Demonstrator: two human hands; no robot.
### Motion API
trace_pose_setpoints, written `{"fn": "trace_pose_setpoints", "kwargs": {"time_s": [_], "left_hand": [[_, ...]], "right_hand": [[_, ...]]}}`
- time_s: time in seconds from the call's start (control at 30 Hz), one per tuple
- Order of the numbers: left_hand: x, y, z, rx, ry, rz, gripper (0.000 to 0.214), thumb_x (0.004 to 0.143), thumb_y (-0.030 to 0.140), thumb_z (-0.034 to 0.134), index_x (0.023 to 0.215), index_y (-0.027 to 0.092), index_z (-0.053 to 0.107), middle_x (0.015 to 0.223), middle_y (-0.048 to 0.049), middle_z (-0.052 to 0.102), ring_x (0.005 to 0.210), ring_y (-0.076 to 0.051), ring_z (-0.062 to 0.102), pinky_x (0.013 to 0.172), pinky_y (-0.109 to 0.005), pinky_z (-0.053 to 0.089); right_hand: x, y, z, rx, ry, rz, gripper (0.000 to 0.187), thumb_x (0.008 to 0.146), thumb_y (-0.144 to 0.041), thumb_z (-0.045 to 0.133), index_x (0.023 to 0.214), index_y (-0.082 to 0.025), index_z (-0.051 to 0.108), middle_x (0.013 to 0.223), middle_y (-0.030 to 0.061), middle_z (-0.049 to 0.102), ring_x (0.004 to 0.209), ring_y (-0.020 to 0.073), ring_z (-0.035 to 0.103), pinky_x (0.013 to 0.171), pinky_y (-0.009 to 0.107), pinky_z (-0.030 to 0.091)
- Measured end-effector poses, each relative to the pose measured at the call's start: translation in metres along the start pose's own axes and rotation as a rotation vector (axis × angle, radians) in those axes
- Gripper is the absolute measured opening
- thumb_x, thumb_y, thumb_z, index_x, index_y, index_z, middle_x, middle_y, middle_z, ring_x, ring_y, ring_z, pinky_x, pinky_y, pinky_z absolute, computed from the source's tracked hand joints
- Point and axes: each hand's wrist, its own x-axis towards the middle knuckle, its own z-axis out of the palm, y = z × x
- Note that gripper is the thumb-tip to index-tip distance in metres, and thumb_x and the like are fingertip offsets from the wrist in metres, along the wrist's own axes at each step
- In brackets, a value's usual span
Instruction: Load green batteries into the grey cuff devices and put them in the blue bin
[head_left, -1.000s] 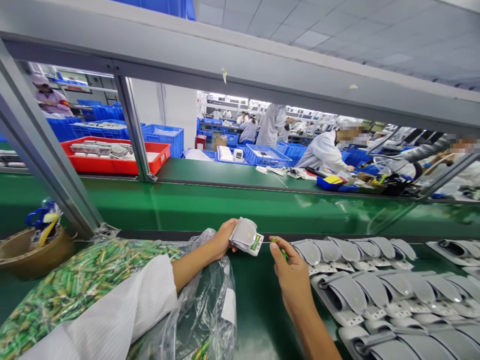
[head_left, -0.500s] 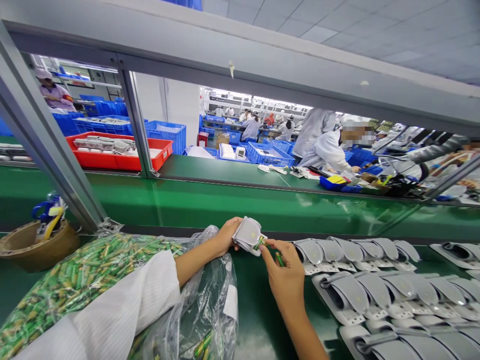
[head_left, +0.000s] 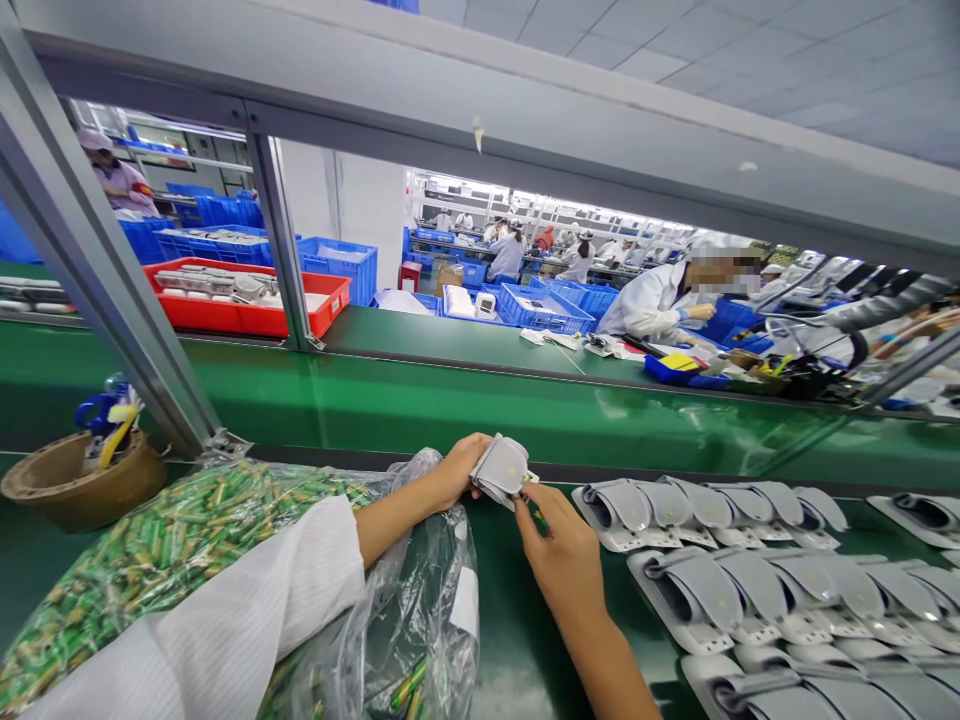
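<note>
My left hand [head_left: 455, 470] is closed round a grey cuffed wrist monitor [head_left: 501, 468], held above the green bench. My right hand [head_left: 559, 550] pinches something small against the monitor's white underside; its fingertips press at the device's lower right edge, and what they hold is hidden. Under my left forearm lies a clear plastic bag [head_left: 187, 540] full of green batteries. To the right, several more grey cuffed monitors [head_left: 720, 580] lie in rows on the bench.
A brown bowl [head_left: 82, 480] with blue-handled tools stands at the far left. A slanted metal frame post [head_left: 97, 260] rises at left. Behind runs a green conveyor [head_left: 525, 410], with a red tray [head_left: 247, 305], blue crates and other workers in white coats beyond.
My right hand has moved left from beside the monitor to touch it. The green battery seen in its fingers earlier no longer shows. The view has shifted slightly right.
</note>
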Motion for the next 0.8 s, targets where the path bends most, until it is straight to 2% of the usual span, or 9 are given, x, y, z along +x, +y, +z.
{"fn": "trace_pose_setpoints", "kwargs": {"time_s": [0.13, 0.2, 0.4, 0.5, 0.57, 0.67, 0.8], "left_hand": [[0.000, 0.000, 0.000, -0.005, 0.010, 0.001, 0.057, 0.078, 0.071, 0.073, 0.096, 0.019, 0.058, 0.061, 0.0044, 0.055, 0.041, -0.010, 0.047, 0.034, -0.019, 0.030], [0.001, 0.000, 0.000, -0.006, 0.004, 0.001, 0.056, 0.079, 0.070, 0.073, 0.097, 0.019, 0.058, 0.061, 0.0042, 0.056, 0.041, -0.010, 0.047, 0.034, -0.019, 0.028], [0.000, 0.004, 0.000, -0.020, -0.008, -0.002, 0.053, 0.081, 0.069, 0.070, 0.095, 0.020, 0.057, 0.059, 0.0041, 0.056, 0.039, -0.010, 0.045, 0.033, -0.020, 0.026], [-0.001, 0.004, 0.000, -0.013, -0.019, 0.000, 0.052, 0.080, 0.068, 0.071, 0.094, 0.020, 0.058, 0.057, 0.0045, 0.055, 0.038, -0.010, 0.043, 0.033, -0.021, 0.025], [-0.001, 0.004, 0.000, -0.001, -0.021, 0.001, 0.052, 0.080, 0.068, 0.072, 0.093, 0.020, 0.058, 0.056, 0.0050, 0.054, 0.037, -0.009, 0.042, 0.033, -0.020, 0.024], [-0.001, 0.002, 0.000, 0.017, -0.021, -0.003, 0.051, 0.081, 0.067, 0.072, 0.093, 0.020, 0.057, 0.056, 0.0049, 0.054, 0.037, -0.009, 0.043, 0.034, -0.020, 0.024], [-0.001, 0.003, 0.000, 0.035, -0.050, -0.022, 0.052, 0.081, 0.069, 0.071, 0.095, 0.020, 0.058, 0.059, 0.0035, 0.057, 0.038, -0.011, 0.046, 0.035, -0.021, 0.026]], "right_hand": [[0.000, -0.002, -0.002, -0.024, -0.078, 0.019, 0.028, 0.099, -0.043, 0.063, 0.117, -0.027, 0.078, 0.117, 0.0121, 0.076, 0.101, 0.0268, 0.074, 0.073, 0.035, 0.059], [0.000, -0.003, -0.003, -0.018, -0.120, 0.038, 0.031, 0.099, -0.048, 0.064, 0.117, -0.027, 0.078, 0.111, 0.0124, 0.074, 0.092, 0.0256, 0.073, 0.066, 0.033, 0.056], [0.000, 0.007, -0.002, 0.035, -0.179, 0.033, 0.040, 0.104, -0.048, 0.052, 0.124, -0.024, 0.076, 0.089, 0.0092, 0.071, 0.076, 0.0228, 0.065, 0.072, 0.036, 0.052], [0.000, 0.011, -0.003, 0.055, -0.201, 0.048, 0.038, 0.103, -0.047, 0.056, 0.124, -0.022, 0.076, 0.074, 0.0022, 0.061, 0.066, 0.0187, 0.056, 0.068, 0.034, 0.048], [0.000, 0.011, -0.005, 0.088, -0.216, 0.060, 0.035, 0.100, -0.047, 0.062, 0.122, -0.023, 0.076, 0.073, -0.0004, 0.056, 0.061, 0.0163, 0.051, 0.064, 0.032, 0.044], [0.001, 0.006, -0.006, 0.135, -0.207, 0.097, 0.031, 0.096, -0.046, 0.068, 0.116, -0.024, 0.078, 0.074, -0.0010, 0.055, 0.061, 0.0147, 0.048, 0.061, 0.032, 0.042], [0.003, 0.000, -0.005, 0.194, -0.099, 0.251, 0.027, 0.088, -0.044, 0.075, 0.106, -0.025, 0.080, 0.083, 0.0008, 0.054, 0.062, 0.0140, 0.048, 0.055, 0.030, 0.043]]}}
